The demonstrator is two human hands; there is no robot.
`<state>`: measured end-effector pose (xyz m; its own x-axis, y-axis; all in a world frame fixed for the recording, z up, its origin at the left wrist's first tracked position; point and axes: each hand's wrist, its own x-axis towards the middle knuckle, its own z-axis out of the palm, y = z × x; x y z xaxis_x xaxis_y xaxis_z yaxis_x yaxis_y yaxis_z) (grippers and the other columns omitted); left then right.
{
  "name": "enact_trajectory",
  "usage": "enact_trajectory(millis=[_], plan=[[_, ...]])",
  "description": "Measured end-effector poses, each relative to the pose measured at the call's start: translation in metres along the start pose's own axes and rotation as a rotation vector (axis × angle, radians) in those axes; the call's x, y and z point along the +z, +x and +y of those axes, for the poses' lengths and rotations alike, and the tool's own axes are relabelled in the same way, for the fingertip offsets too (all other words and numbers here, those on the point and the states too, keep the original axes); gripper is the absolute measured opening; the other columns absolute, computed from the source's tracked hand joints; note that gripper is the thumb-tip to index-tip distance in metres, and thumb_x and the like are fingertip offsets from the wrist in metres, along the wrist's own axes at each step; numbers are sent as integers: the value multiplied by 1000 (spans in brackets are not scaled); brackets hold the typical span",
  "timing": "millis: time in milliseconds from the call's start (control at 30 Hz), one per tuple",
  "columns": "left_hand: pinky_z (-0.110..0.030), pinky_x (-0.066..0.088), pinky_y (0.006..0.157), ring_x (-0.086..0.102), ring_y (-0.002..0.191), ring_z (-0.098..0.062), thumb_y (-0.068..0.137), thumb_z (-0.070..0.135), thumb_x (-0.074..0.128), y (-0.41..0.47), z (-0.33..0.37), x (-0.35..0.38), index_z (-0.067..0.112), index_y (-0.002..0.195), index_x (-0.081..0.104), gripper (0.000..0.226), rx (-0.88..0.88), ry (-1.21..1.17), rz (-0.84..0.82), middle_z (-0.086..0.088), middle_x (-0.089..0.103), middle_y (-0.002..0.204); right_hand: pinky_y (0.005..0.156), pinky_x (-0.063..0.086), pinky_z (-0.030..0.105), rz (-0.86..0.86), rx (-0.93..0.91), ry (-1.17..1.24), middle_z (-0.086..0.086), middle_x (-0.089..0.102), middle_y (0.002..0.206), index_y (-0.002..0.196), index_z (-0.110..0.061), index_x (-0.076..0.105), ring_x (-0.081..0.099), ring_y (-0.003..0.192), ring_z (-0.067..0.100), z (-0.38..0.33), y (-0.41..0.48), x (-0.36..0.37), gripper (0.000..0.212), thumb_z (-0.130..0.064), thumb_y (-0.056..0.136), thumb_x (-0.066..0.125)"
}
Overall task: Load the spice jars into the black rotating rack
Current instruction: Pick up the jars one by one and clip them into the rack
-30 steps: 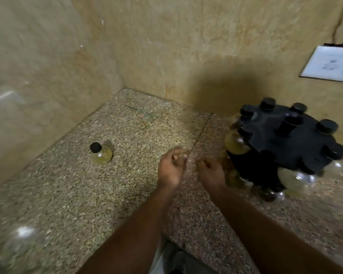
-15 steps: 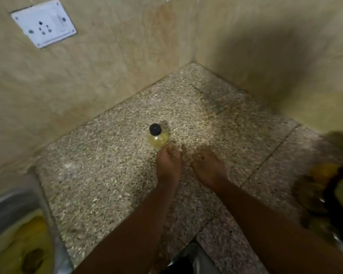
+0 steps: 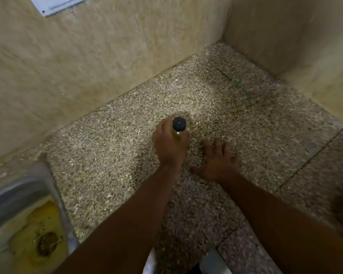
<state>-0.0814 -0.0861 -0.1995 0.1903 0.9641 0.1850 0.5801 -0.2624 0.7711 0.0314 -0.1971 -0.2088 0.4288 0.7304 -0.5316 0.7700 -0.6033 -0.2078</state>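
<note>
A small spice jar (image 3: 179, 125) with a black cap stands upright on the speckled counter (image 3: 236, 119) near the middle of the view. My left hand (image 3: 169, 144) grips the jar's body from the near side, so only the cap and a bit of glass show. My right hand (image 3: 216, 159) rests flat on the counter just to the right, fingers spread, holding nothing. The black rotating rack is out of view.
A steel sink (image 3: 18, 220) with a yellow-stained basin sits at the lower left. Beige tiled walls close the counter at the back and right, meeting in a corner (image 3: 225, 39). A white socket plate (image 3: 57, 4) is on the wall at the top left.
The view swung left, away from the rack, which left the frame. My left hand reached forward and took hold of the lone jar. My right hand came down flat on the counter.
</note>
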Motion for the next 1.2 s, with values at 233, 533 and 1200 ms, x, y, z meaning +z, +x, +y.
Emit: enact_trajectory(millis=[233,533,1200], plan=[[-44,50,89,65,98,-19,81,41,77,1,4,2,18,109,71,36,102,-150,-46,4,73,103,115,4,71,41,-31,-15,7,-13,169,159,-39,-4,-12,154,40,3,1,-4,107,-85,78,48],[-39,48,95,52,115,-18,79,41,74,-39,54,11,19,127,65,53,94,-169,-154,2,65,119,109,39,39,528,-54,505,8,52,149,148,-16,47,50,135,27,29,-47,-19,55,-34,97,58],[-27,47,91,58,107,-14,70,37,85,-233,193,18,25,111,69,45,451,-244,-604,9,64,109,56,45,32,1013,386,1737,6,67,84,91,-14,66,58,66,17,167,-261,-4,26,-35,100,53]])
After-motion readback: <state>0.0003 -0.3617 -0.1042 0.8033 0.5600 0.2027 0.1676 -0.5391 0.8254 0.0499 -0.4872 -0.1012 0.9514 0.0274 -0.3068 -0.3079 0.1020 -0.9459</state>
